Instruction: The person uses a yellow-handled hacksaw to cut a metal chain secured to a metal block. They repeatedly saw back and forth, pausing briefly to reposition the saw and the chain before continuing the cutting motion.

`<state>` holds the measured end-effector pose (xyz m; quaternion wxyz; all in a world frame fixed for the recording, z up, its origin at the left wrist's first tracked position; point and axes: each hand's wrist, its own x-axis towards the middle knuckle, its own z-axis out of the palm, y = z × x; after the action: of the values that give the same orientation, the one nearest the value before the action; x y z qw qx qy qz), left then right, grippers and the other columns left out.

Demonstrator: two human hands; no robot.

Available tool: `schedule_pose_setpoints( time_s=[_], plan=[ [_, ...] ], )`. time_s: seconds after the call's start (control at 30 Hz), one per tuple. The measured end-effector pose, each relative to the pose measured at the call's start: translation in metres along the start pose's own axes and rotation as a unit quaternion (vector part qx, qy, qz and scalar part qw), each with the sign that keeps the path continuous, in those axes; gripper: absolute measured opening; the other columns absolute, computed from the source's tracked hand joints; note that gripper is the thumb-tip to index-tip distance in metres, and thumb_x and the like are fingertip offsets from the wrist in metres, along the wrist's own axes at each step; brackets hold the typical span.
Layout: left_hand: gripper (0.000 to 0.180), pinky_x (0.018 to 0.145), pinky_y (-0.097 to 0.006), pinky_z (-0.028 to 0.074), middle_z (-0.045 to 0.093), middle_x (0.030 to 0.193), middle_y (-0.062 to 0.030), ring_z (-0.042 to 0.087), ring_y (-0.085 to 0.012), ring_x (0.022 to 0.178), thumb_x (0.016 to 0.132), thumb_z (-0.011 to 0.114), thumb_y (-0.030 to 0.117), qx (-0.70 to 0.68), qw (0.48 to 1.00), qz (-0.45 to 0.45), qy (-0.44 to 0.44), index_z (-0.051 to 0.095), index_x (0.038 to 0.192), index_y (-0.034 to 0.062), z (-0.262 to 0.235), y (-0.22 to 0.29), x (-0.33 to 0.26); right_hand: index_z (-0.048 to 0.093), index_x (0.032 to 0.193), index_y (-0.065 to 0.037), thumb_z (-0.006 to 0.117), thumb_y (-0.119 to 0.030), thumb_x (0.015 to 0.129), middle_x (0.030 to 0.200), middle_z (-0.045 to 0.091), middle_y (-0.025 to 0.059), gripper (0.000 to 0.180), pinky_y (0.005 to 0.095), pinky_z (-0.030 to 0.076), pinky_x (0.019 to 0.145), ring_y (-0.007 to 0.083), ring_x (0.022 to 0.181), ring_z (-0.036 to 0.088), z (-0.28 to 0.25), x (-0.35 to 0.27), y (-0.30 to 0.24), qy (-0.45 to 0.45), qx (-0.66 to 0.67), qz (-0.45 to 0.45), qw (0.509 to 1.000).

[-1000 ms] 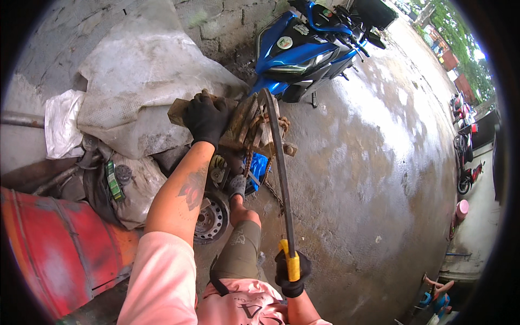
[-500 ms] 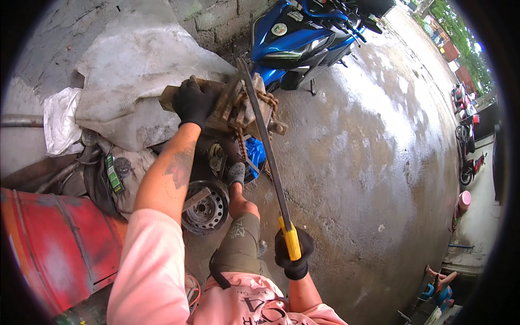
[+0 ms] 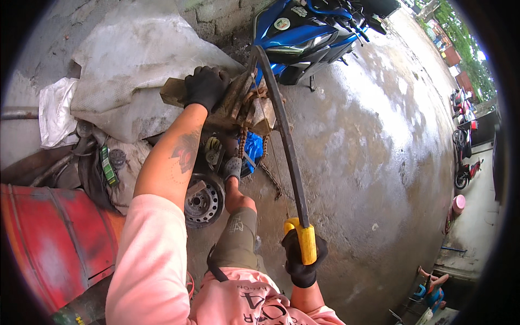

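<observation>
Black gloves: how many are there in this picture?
2. One black glove is on the left hand, at the wooden block; the other is on the right hand, gripping the yellow-handled saw. The distant person at lower right is too small to check.

Shirt [image 3: 267,297], pink: dark print across the front, several rows, large characters mixed with smaller letters, upside down from this view, partly lost in folds. Shorts [image 3: 244,245], olive: 1 pale outlined print [image 3: 236,225] on the leg, too small to make out. Motorcycle [image 3: 271,38], blue and black: 1 round white sticker [image 3: 282,24] with a green middle on the front panel, plus 1 pale irregular sticker [image 3: 299,11] just beside it; lettering on both was too fine to read. Green carton [image 3: 109,165], long and narrow: lighter markings along its face, illegible at this size.
</observation>
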<state>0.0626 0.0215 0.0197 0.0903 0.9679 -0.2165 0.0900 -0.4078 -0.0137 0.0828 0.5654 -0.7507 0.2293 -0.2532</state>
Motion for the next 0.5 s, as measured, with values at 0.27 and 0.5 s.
schedule_pose_setpoints(
  time_s=[0.27,0.5],
  plan=[
    [0.045,0.097,-0.055,0.047,0.073,0.115,-0.0116,0.064,-0.0295,0.116,0.096,0.045,0.043,-0.004,1.0,-0.008,-0.002,0.077,0.107,0.0145,0.0,-0.003,0.002,0.067,0.077,-0.004,0.073,-0.001,0.071,0.068,0.062,0.0098,0.009,0.0324,0.049,0.054,0.024,0.055,0.061,0.02,0.04,0.009,0.006,-0.045,-0.075,0.996],
    [0.046,0.094,-0.052,0.052,0.072,0.113,-0.014,0.065,-0.0317,0.113,0.098,0.046,0.044,-0.009,1.0,-0.003,0.016,0.075,0.102,0.0088,-0.013,0.004,-0.007,0.066,0.081,0.0,0.066,-0.004,0.089,0.066,0.064,0.0057,0.009,0.0288,0.048,0.056,0.0136,0.058,0.062,0.037,0.08,0.01,-0.014,-0.097,-0.16,0.982]
  ],
)
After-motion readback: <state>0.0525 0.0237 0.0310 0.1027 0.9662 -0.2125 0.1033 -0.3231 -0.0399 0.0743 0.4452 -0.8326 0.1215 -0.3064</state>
